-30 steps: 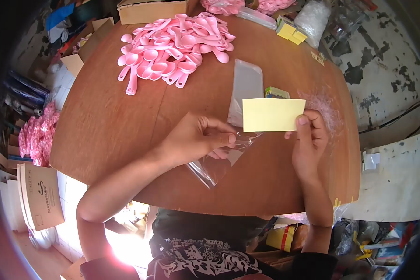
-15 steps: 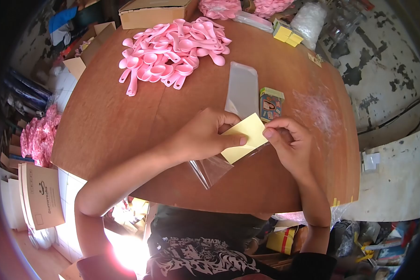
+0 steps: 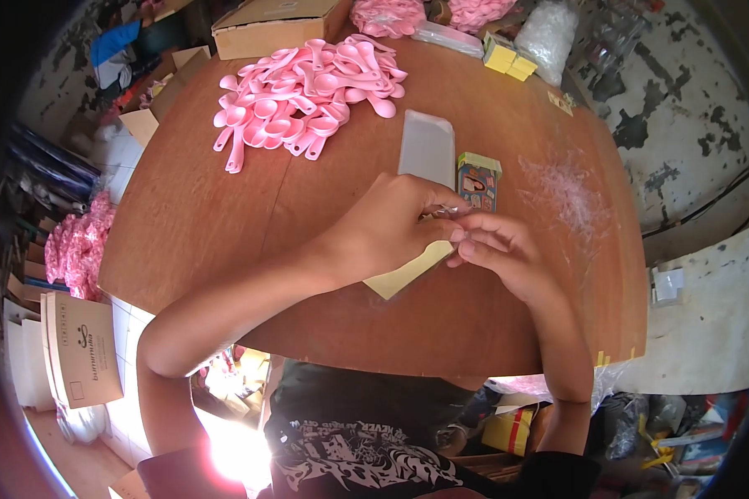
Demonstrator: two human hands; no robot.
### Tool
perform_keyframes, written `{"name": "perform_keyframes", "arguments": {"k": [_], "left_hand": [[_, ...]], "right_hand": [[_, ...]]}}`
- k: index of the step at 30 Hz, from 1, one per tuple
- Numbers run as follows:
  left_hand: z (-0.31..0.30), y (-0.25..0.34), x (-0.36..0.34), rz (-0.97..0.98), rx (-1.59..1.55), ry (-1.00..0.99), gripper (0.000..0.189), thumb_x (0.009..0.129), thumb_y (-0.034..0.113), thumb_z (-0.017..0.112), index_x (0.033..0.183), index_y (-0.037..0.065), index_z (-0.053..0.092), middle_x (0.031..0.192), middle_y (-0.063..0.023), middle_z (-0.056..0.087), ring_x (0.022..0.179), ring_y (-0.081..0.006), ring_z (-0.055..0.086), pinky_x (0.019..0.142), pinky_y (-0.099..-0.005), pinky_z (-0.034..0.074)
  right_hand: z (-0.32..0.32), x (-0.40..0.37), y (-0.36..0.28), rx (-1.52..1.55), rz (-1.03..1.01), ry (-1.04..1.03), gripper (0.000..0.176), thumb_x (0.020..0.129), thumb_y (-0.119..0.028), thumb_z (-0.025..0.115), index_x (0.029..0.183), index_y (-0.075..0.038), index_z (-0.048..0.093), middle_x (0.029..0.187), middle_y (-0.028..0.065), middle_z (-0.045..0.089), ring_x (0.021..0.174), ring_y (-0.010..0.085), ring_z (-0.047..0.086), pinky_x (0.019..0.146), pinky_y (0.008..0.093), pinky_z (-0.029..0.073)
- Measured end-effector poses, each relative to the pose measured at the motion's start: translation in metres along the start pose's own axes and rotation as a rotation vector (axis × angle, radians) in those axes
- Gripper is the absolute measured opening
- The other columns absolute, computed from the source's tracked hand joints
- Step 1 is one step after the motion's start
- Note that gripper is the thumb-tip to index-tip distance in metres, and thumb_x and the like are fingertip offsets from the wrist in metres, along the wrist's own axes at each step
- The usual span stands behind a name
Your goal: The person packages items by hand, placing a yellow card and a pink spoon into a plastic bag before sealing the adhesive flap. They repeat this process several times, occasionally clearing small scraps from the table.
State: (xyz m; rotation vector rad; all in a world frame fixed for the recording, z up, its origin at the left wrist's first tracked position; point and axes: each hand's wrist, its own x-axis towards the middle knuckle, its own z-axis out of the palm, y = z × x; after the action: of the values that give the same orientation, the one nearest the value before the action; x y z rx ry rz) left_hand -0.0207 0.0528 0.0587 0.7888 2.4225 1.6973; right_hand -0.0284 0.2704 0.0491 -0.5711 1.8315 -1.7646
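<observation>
A yellow card sits in a clear plastic bag over the near middle of the table, its upper part hidden by my hands. My left hand is closed on the bag, thumb toward the right. At the bag's upper right end, the fingertips of my right hand pinch its clear edge, touching the left fingertips. Just beyond the hands lies a stack of clear plastic bags, partly covered by my left hand. A small printed box stands beside that stack.
Pink spoons are heaped at the far left of the table. Behind them is a cardboard box. Yellow card stacks and a bulging clear bag lie at the far right. Strips of plastic scrap lie right.
The card and bag have turned and sunk lower under my left hand. My right fingers have moved left from the card's corner to the bag's edge, meeting the left fingers.
</observation>
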Motion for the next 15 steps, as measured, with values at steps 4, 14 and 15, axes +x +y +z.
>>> {"name": "perform_keyframes", "arguments": {"k": [4, 14, 15], "left_hand": [[0.008, 0.004, -0.001, 0.077, 0.068, 0.001, 0.028, 0.084, 0.01, 0.069, 0.109, -0.002, 0.066, 0.091, -0.0181, 0.07, 0.083, -0.0206, 0.07, 0.074, -0.0326, 0.054], [-0.012, -0.013, -0.032, -0.009, 0.115, -0.195, 0.055, 0.075, 0.014, 0.077, 0.124, 0.003, 0.055, 0.099, -0.0158, 0.068, 0.09, -0.0273, 0.067, 0.08, -0.0374, 0.051], [-0.017, -0.023, -0.036, 0.035, 0.107, -0.256, 0.054, 0.075, 0.016, 0.078, 0.123, 0.004, 0.056, 0.1, -0.0142, 0.068, 0.09, -0.0249, 0.066, 0.08, -0.0357, 0.05]], "right_hand": [[-0.001, 0.0, 0.009, -0.059, 0.088, -0.18, 0.03, 0.091, -0.013, 0.064, 0.117, 0.002, 0.059, 0.104, 0.0062, 0.063, 0.094, 0.0136, 0.063, 0.082, 0.0288, 0.052], [0.0, 0.002, 0.01, -0.092, -0.143, -0.029, 0.017, 0.09, -0.008, 0.064, 0.104, 0.003, 0.064, 0.088, 0.0052, 0.064, 0.076, 0.0099, 0.063, 0.071, 0.0241, 0.053], [-0.006, 0.004, 0.007, -0.137, -0.157, 0.053, 0.016, 0.09, -0.008, 0.064, 0.102, 0.002, 0.065, 0.086, 0.0046, 0.064, 0.075, 0.0091, 0.062, 0.07, 0.0235, 0.052]]}}
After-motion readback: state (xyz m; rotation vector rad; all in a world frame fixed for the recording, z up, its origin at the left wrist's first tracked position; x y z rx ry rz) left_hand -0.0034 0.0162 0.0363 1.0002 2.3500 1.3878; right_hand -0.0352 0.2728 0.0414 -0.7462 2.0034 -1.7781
